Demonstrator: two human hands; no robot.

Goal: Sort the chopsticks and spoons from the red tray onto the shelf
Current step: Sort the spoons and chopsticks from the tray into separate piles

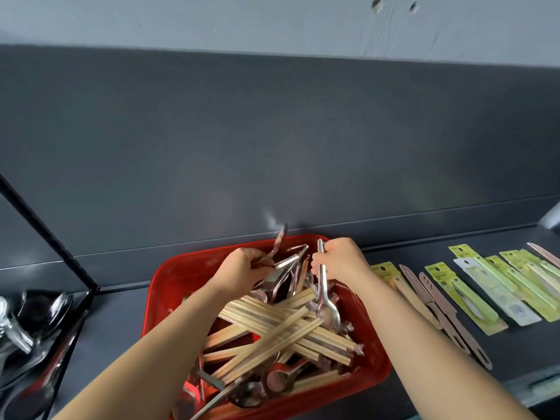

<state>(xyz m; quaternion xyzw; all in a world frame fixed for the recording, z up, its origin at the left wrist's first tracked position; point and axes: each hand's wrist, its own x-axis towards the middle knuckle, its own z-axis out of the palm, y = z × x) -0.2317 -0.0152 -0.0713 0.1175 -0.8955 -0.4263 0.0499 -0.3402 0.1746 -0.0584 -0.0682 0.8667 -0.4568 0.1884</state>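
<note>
In the red tray [159,298] on the shelf [121,316], the left grip [245,268] pinches some spoons [285,262] and the right grip [339,262] curls round one spoon [326,301], above the piled chopsticks [272,325].

Blurred spoon handle [280,237] above tray [169,280]

Tray [169,280] on the shelf [121,322], before the back panel [272,131]. In the tray, chopsticks [272,325] heaped crosswise over spoons [277,383]. Over the tray's far end, left hand [242,271] and right hand [339,262], each gripping spoon handles. Just right of the tray, knives [445,313]; farther right, a row of carded packs [472,298]. Left of the tray, beyond a divider bar [45,231], other utensils [36,322].
</note>
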